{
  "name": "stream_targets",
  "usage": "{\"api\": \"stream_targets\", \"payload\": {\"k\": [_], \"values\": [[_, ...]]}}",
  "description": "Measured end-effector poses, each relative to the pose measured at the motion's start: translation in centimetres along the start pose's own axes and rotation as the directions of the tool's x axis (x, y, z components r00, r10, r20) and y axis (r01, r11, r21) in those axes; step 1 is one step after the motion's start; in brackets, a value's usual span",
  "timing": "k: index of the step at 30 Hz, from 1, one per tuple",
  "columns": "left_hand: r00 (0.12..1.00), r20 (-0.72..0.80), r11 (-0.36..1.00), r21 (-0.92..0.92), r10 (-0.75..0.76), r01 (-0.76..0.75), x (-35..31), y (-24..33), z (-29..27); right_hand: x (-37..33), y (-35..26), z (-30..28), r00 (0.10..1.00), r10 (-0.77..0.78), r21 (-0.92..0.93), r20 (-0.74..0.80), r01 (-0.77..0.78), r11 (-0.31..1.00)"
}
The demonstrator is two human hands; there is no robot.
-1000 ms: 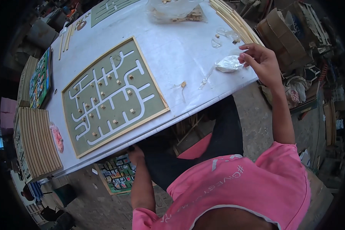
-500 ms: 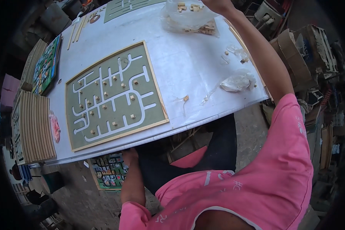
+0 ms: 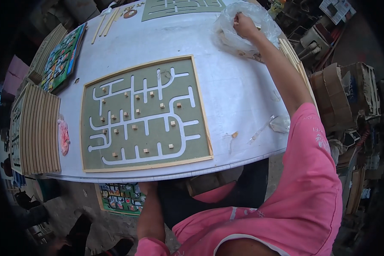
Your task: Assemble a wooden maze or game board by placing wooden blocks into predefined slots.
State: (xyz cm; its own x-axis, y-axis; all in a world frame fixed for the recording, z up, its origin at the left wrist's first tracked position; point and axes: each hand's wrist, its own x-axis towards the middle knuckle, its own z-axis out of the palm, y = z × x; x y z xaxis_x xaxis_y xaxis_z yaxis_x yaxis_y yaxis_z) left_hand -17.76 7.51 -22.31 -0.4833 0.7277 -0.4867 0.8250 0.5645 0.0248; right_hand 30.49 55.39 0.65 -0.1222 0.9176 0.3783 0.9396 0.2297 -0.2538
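My right hand (image 3: 245,26), at the end of a stretched-out arm, is at the mouth of a clear plastic bag (image 3: 228,34) at the far right of the table. Its fingers are curled together, and whatever they hold is too small to make out. Wooden pieces show dimly through the bag. My left hand (image 3: 147,187) is low by my lap, under the table's near edge, its fingers hidden. Before me lies a wood-framed green board (image 3: 151,147) with white branching grooves and several small wooden blocks (image 3: 171,146) standing on it.
At the left stand a stack of framed boards (image 3: 40,132), a colourful printed board (image 3: 62,59) and a pink cloth (image 3: 63,135). Wooden strips (image 3: 103,26) and another green board (image 3: 179,7) lie at the far side. A small plastic bag (image 3: 280,123) sits near the right edge.
My right hand, cut off by the top edge before, now shows at the bag's mouth with its fingers curled. The view has shifted, so the table things appear lower and further right.
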Motion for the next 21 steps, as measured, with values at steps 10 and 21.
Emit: {"api": "stream_targets", "payload": {"k": [10, 21], "values": [[0.998, -0.023, 0.998, 0.004, -0.061, 0.061, 1.4, -1.1, 2.6, -2.9, -1.1, -2.2, 0.979, -0.086, -0.026, 0.186, 0.092, 0.995], [0.999, -0.041, 0.994, 0.109, 0.007, -0.003, 0.2, 1.4, -0.1, -4.2, 2.7, -3.1, 0.980, -0.065, 0.060, 0.190, 0.055, 0.997]]}}
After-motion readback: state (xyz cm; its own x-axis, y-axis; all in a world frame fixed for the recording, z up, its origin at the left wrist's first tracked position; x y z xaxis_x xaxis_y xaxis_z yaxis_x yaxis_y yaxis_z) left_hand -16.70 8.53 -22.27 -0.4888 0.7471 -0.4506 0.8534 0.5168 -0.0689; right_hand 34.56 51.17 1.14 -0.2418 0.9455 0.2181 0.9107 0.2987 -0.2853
